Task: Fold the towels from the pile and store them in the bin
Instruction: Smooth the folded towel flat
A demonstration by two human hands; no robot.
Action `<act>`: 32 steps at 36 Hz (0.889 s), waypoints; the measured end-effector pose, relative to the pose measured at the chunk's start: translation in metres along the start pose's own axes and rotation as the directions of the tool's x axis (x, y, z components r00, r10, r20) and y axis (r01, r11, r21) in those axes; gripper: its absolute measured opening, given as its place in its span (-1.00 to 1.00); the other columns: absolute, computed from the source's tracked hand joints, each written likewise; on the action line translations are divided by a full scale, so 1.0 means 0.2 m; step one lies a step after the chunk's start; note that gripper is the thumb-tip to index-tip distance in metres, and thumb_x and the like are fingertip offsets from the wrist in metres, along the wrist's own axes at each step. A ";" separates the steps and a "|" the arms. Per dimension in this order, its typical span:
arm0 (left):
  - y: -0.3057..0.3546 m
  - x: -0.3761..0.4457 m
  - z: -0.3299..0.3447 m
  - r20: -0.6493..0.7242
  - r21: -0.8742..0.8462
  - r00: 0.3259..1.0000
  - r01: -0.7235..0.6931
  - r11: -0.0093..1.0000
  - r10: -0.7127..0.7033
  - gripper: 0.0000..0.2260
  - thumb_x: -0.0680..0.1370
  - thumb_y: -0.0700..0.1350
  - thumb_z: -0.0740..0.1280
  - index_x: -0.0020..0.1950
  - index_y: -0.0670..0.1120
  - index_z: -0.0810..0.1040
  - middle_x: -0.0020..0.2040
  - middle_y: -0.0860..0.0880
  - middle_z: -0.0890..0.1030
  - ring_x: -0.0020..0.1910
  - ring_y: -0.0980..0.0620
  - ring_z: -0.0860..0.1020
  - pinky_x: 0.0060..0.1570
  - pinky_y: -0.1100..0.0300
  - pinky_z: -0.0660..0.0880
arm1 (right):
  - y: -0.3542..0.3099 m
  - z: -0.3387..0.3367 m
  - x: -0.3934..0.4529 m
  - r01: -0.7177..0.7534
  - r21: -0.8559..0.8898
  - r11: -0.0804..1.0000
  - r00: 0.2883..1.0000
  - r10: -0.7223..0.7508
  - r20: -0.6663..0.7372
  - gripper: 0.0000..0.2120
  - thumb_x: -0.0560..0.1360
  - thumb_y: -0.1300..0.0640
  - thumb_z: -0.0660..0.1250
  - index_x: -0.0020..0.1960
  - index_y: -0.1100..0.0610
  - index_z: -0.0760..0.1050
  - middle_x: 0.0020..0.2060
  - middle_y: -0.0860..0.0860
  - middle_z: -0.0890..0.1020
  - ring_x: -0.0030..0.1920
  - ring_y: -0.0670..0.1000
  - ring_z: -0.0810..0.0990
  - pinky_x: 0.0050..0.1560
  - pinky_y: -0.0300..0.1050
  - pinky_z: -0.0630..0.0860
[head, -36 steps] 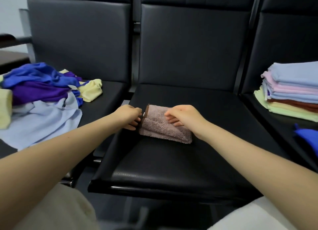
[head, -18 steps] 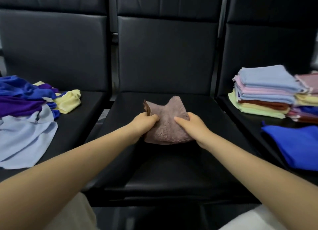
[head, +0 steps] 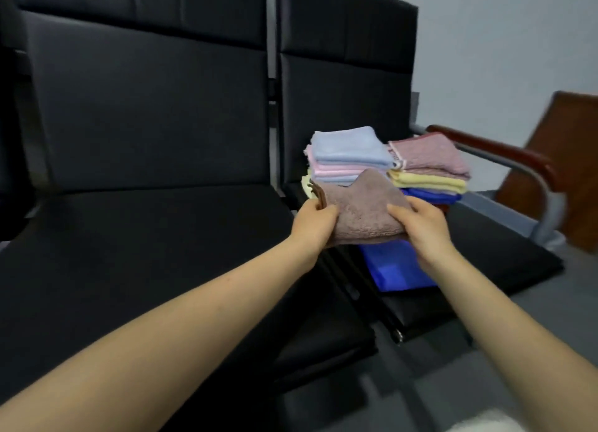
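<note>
While both hands close on it, we see one folded mauve towel (head: 362,210) held in the air, in front of the stacks and above the gap between two seats. Left hand (head: 315,224): grip shut on the towel's left edge, thumb on top, the other fingers hidden beneath the cloth; a dark brown trim shows at that corner. Right hand (head: 420,228): grip shut on the right edge, thumb lying across the upper face. Both forearms are bare and reach in from the lower corners of the view.

Behind the held towel we count two stacks of folded towels on the right seat (head: 504,247). Left stack (head: 346,155): a light blue towel on top, pink and pale layers below; its lower part is hidden by the held towel, so we cannot give a full count. Right stack (head: 430,169): a pinkish towel on top, a yellow one beneath, then a blue one; anything lower we cannot tell. The two stacks stand just beside each other.

One blue cloth (head: 391,266) lies flat on the same seat, below the right hand. One empty black seat (head: 129,247) lies to the left. One armrest (head: 495,153) with a dark red pad borders the right seat. We see no bin in view.
</note>
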State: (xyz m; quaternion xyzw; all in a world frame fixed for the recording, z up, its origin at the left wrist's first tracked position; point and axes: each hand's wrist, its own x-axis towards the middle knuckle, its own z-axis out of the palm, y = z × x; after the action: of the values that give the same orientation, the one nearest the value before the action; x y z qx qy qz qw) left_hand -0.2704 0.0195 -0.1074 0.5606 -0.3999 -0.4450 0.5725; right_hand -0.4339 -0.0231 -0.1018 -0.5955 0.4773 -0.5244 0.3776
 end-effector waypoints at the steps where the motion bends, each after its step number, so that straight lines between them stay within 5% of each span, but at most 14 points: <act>1: -0.02 0.01 0.08 0.042 0.023 0.999 -0.006 1.000 0.005 -0.86 0.57 -0.17 0.24 0.11 -0.09 0.47 0.04 -0.08 0.56 -0.02 -0.03 0.54 0.02 0.01 0.58 | 0.02 -0.09 0.01 0.008 -0.066 0.998 0.998 -0.012 -0.062 -0.90 0.53 0.25 0.36 0.04 0.18 0.59 -0.11 0.08 0.65 -0.07 0.05 0.60 0.02 0.02 0.51; 4: -0.09 0.03 0.27 0.145 0.151 0.989 0.010 0.988 -0.032 -0.85 0.57 -0.12 0.31 0.11 -0.08 0.44 0.00 -0.12 0.57 -0.09 -0.09 0.56 -0.22 0.12 0.59 | 0.10 -0.30 0.02 -0.012 -0.268 0.963 0.978 -0.045 -0.205 -0.82 0.53 0.21 0.38 0.13 0.18 0.59 -0.02 0.07 0.64 0.00 0.03 0.58 0.07 -0.05 0.49; 8: -0.25 0.05 0.38 0.184 0.478 0.982 -0.046 0.877 -0.049 -0.62 0.54 0.00 0.36 0.31 -0.10 0.45 0.22 -0.15 0.57 0.14 -0.16 0.58 0.09 0.09 0.50 | 0.29 -0.50 0.02 -0.200 -0.641 0.741 0.979 0.121 -0.165 -0.62 0.54 0.00 0.38 0.27 0.19 0.53 0.17 0.15 0.62 0.14 0.13 0.56 0.15 -0.03 0.46; 10: -0.30 0.05 0.38 0.150 0.506 0.987 -0.031 0.862 -0.052 -0.59 0.52 0.06 0.38 0.30 -0.10 0.46 0.24 -0.12 0.56 0.15 -0.14 0.58 0.12 0.09 0.51 | 0.34 -0.54 0.02 -0.262 -0.773 0.578 0.961 0.231 -0.153 -0.45 0.54 -0.19 0.29 0.36 0.18 0.47 0.27 0.17 0.56 0.26 0.22 0.50 0.26 0.05 0.44; 15: -0.27 0.03 0.34 0.172 0.427 0.985 -0.049 0.903 -0.027 -0.69 0.52 0.06 0.39 0.16 -0.07 0.46 -0.03 -0.06 0.55 -0.15 -0.05 0.55 0.02 0.03 0.58 | 0.27 -0.50 -0.01 -0.143 -0.846 0.513 0.984 -0.016 -0.176 -0.48 0.55 -0.16 0.28 0.39 0.13 0.42 0.28 0.18 0.51 0.32 0.23 0.38 0.29 0.11 0.35; 18: -0.20 0.01 0.22 0.153 0.414 0.988 -0.094 0.906 0.032 -0.77 0.53 0.03 0.36 0.11 -0.05 0.49 -0.03 -0.05 0.58 -0.11 -0.06 0.55 0.05 0.05 0.54 | 0.18 -0.38 -0.03 0.015 -0.787 0.617 0.974 -0.187 -0.128 -0.63 0.55 -0.03 0.32 0.29 0.12 0.49 0.16 0.13 0.54 0.26 0.17 0.42 0.25 0.07 0.37; 21: -0.10 -0.04 0.01 0.123 0.426 0.988 -0.135 0.895 0.090 -0.81 0.57 -0.02 0.31 0.12 -0.08 0.53 -0.09 -0.03 0.56 -0.15 -0.04 0.55 -0.05 0.12 0.52 | 0.10 -0.16 -0.04 0.171 -0.588 0.791 0.970 -0.241 -0.043 -0.82 0.52 0.09 0.37 0.10 0.10 0.55 -0.15 -0.01 0.57 -0.08 0.02 0.55 0.06 0.01 0.48; 24: 0.00 -0.11 -0.24 0.088 0.488 0.991 -0.135 0.863 0.105 -0.85 0.61 -0.04 0.26 0.13 -0.05 0.52 -0.02 -0.07 0.59 -0.18 0.02 0.52 -0.11 0.10 0.54 | 0.01 0.10 -0.09 0.187 -0.430 0.883 0.982 -0.173 0.071 -0.97 0.53 0.10 0.37 -0.04 0.02 0.54 -0.32 -0.11 0.52 -0.29 -0.11 0.47 -0.11 -0.08 0.46; 27: 0.07 -0.18 -0.56 0.009 0.542 0.992 -0.111 0.833 0.126 -0.87 0.62 -0.04 0.24 0.13 -0.01 0.51 0.01 -0.05 0.59 -0.16 0.04 0.53 -0.16 0.15 0.52 | -0.07 0.39 -0.16 0.172 -0.317 0.933 0.964 -0.092 0.250 -0.86 0.54 0.11 0.32 -0.20 -0.02 0.52 -0.33 -0.05 0.60 -0.32 -0.09 0.50 -0.14 -0.09 0.49; 32: 0.11 -0.29 -1.11 -0.203 0.618 0.959 -0.030 0.786 0.197 -0.93 0.60 -0.05 0.24 0.00 0.07 0.52 -0.08 0.05 0.59 -0.21 0.10 0.53 -0.23 0.20 0.43 | -0.14 0.85 -0.35 0.122 -0.230 0.966 0.856 0.015 0.516 -0.87 0.57 0.10 0.28 -0.15 0.00 0.53 -0.37 -0.06 0.62 -0.42 -0.14 0.52 -0.27 -0.18 0.44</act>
State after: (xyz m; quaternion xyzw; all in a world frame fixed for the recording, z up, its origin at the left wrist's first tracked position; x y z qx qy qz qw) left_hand -0.0721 0.1379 -0.0936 0.7424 -0.4773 -0.1806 0.4341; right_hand -0.2619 0.0440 -0.1216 -0.7703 0.4056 -0.2913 0.3967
